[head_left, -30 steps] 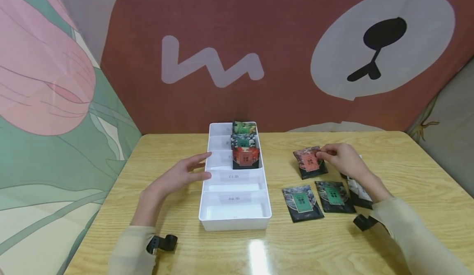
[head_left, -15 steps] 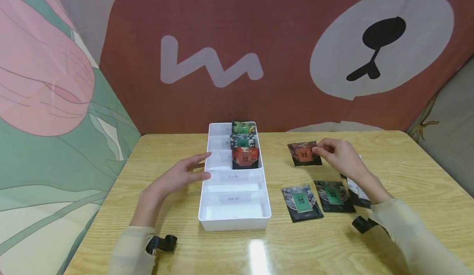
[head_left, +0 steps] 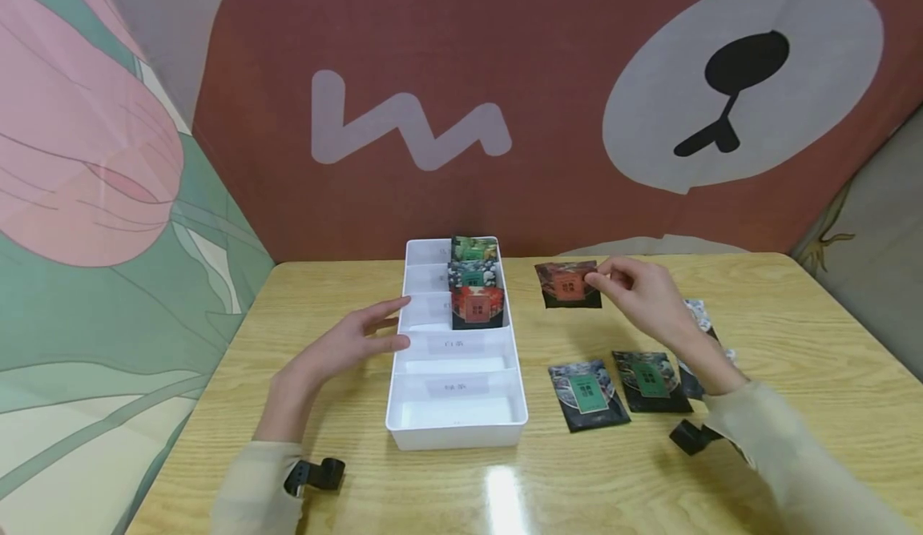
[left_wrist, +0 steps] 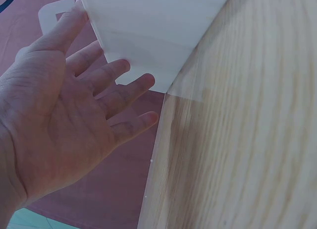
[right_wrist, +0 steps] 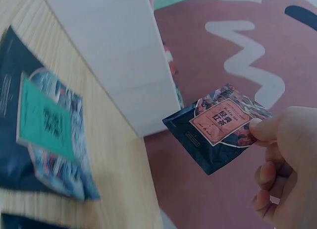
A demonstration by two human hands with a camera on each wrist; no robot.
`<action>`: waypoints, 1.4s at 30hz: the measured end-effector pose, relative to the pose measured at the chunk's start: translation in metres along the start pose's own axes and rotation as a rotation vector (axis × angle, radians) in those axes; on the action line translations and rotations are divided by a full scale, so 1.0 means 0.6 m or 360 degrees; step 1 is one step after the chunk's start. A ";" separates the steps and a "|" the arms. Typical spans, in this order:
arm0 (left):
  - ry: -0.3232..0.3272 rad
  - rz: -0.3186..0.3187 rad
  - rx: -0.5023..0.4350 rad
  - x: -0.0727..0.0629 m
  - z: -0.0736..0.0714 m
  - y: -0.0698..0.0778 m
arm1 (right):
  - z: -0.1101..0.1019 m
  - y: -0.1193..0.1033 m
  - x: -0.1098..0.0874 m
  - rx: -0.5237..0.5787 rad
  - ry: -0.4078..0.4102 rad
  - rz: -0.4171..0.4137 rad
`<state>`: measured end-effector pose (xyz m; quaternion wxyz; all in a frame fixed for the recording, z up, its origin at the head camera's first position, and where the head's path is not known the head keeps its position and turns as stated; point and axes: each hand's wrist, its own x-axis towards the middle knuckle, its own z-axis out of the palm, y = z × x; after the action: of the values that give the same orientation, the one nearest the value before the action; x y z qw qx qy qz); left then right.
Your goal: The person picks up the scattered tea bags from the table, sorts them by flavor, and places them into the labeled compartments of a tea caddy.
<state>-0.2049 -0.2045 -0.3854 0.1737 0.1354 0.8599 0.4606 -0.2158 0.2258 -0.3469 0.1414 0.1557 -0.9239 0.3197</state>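
Note:
Between thumb and fingertip, my right hand (head_left: 645,299) pinches a dark tea bag packet (right_wrist: 220,122) with a red label reading "BLACK TEA". It is raised off the table, to the right of the white divided box (head_left: 457,436). At the box's left side, my left hand (left_wrist: 64,105) has its fingers extended, with thumb and fingertips at the rim. Inside the box, a red-labelled packet (head_left: 478,308) stands in the middle compartment. Behind it are a teal-labelled packet (head_left: 472,275) and a green-labelled packet (head_left: 474,247).
Two green-labelled packets, one nearer the box (head_left: 589,396) and one beside it (head_left: 652,381), lie on the wooden table (head_left: 591,487). Further packets (head_left: 691,379) lie partly hidden under my right forearm. A patterned backdrop (head_left: 404,207) rises behind the table.
My right hand has lifted the red-labelled tea packet and carried it left and away from me, toward the box. The packets under the right forearm show more now. My left hand stays put.

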 end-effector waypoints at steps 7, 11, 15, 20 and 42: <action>0.0001 -0.0002 -0.0013 -0.002 0.001 0.003 | 0.007 -0.028 0.009 0.0059 0.0070 -0.0086; 0.0003 -0.0001 -0.0006 -0.002 0.001 0.003 | 0.013 -0.040 0.014 0.0110 0.0086 -0.0095; 0.0002 0.0001 0.0001 -0.001 0.000 0.001 | 0.020 -0.057 0.018 0.0157 0.0104 -0.0097; -0.0001 0.0019 0.0003 0.000 0.000 -0.001 | 0.029 -0.082 0.024 0.0227 0.0082 -0.0096; -0.0005 0.0023 0.0001 0.000 -0.001 0.000 | 0.121 -0.128 0.047 0.0470 -0.0053 -0.0162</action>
<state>-0.2050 -0.2050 -0.3853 0.1716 0.1423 0.8588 0.4613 -0.2245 0.1170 -0.3494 0.1176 0.2268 -0.8599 0.4419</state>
